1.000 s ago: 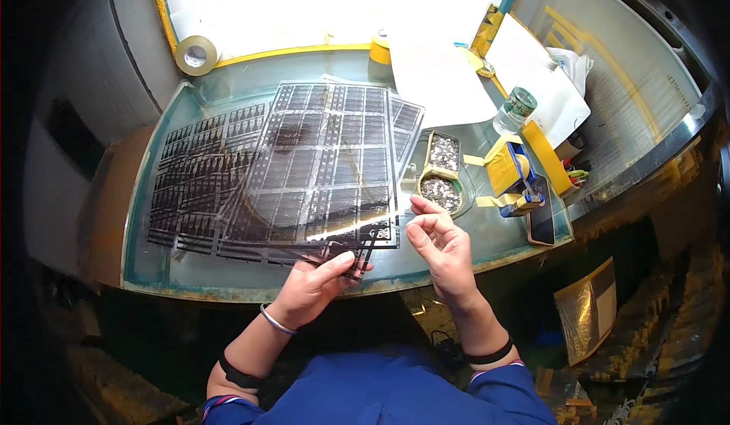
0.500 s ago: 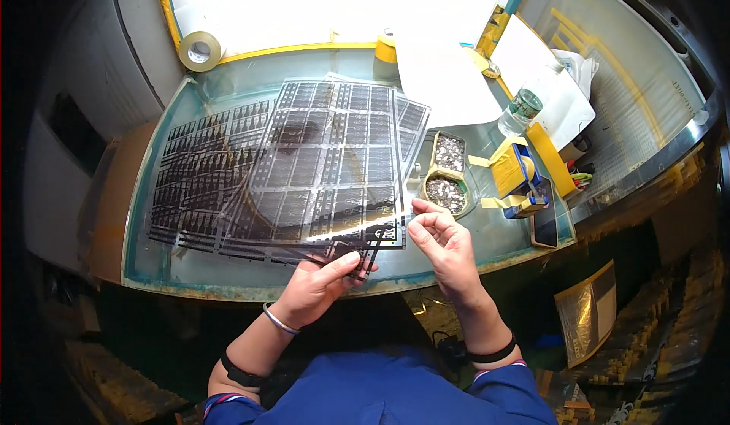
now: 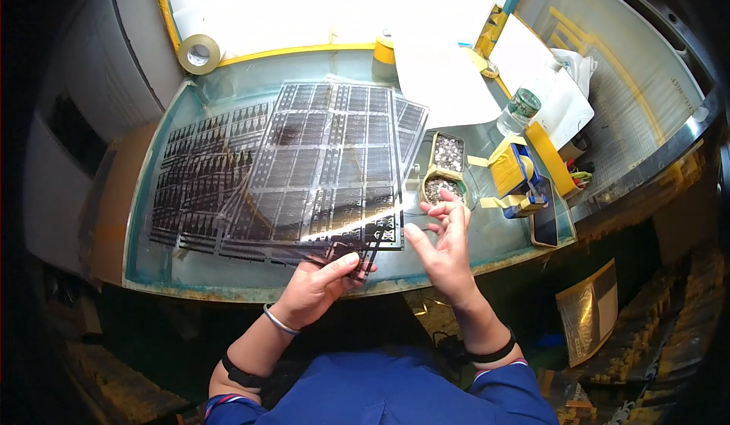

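Clear gridded sheet (image 3: 327, 166), pinched at its near edge, frame centre.
Your left hand (image 3: 315, 287) fingers clamp that edge; right hand (image 3: 445, 246) is open, holding nothing, beside the grey-parts trays (image 3: 445, 168). Looks thin, floppy, prob slippery: grip margins w/ both hands.

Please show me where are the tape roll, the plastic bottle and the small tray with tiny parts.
tape roll (image 3: 199, 53): head view, on its front ring.
plastic bottle (image 3: 518, 109): head view, on its labelled body.
small tray (image 3: 446, 153): head view, on the parts inside.
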`<action>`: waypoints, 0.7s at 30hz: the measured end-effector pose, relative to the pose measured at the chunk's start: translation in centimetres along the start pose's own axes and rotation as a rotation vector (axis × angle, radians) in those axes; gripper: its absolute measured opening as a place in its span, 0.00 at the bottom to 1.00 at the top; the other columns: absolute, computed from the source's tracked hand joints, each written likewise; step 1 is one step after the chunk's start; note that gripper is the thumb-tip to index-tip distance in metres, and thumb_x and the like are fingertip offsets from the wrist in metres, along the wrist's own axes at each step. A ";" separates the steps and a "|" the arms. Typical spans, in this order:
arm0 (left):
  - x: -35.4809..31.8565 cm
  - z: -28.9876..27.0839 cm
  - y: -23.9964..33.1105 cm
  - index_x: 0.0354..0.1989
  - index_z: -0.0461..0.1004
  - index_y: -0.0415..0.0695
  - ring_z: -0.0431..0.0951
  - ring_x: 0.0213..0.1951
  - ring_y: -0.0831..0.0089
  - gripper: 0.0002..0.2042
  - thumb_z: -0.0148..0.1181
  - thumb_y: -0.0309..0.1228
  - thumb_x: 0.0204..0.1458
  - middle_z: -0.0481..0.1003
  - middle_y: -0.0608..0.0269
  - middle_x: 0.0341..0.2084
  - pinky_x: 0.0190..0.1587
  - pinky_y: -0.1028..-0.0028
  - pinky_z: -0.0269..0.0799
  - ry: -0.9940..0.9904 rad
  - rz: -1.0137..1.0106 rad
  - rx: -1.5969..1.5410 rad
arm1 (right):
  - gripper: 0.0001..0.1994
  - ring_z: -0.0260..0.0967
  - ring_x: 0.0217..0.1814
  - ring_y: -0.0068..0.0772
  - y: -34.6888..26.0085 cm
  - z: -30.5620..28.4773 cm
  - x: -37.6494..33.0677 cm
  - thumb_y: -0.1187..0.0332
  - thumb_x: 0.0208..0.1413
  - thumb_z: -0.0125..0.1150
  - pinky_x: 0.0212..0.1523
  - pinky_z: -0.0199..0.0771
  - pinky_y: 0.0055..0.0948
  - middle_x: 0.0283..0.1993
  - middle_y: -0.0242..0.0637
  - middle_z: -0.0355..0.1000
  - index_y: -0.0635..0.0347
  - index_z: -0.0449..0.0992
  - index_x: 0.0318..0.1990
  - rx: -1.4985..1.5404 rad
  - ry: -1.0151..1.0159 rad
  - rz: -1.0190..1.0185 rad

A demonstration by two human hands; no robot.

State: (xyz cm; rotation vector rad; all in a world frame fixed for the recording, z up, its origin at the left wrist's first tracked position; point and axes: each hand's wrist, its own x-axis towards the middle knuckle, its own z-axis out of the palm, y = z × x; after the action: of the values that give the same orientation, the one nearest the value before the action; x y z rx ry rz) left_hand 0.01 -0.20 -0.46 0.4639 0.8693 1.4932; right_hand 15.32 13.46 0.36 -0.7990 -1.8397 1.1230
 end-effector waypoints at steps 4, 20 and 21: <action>0.0 0.3 0.2 0.40 0.73 0.40 0.74 0.39 0.74 0.08 0.50 0.28 0.57 0.75 0.63 0.33 0.40 0.75 0.67 0.010 -0.007 0.016 | 0.07 0.64 0.33 0.18 0.0 -0.4 1.1 0.67 0.58 0.50 0.34 0.62 0.18 0.35 0.33 0.68 0.61 0.66 0.38 0.483 -0.265 0.324; 0.1 0.2 0.1 0.37 0.72 0.39 0.73 0.37 0.75 0.07 0.50 0.28 0.56 0.74 0.62 0.32 0.42 0.76 0.66 0.008 -0.013 0.012 | 0.14 0.69 0.31 0.20 -2.7 -6.3 2.7 0.62 0.59 0.51 0.33 0.70 0.21 0.26 0.32 0.71 0.66 0.75 0.34 0.275 0.068 0.129; 0.0 0.3 0.2 0.37 0.72 0.39 0.74 0.38 0.73 0.06 0.50 0.27 0.56 0.74 0.62 0.31 0.42 0.74 0.68 0.029 0.002 0.017 | 0.12 0.68 0.30 0.19 -1.9 -8.8 3.4 0.64 0.57 0.54 0.32 0.69 0.20 0.27 0.31 0.72 0.67 0.75 0.35 0.140 0.105 0.093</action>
State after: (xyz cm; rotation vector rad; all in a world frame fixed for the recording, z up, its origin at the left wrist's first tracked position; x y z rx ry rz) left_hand 0.12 -0.11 -0.14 0.4572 0.9051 1.4985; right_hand 21.30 18.93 5.54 -0.8524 -1.6332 1.2309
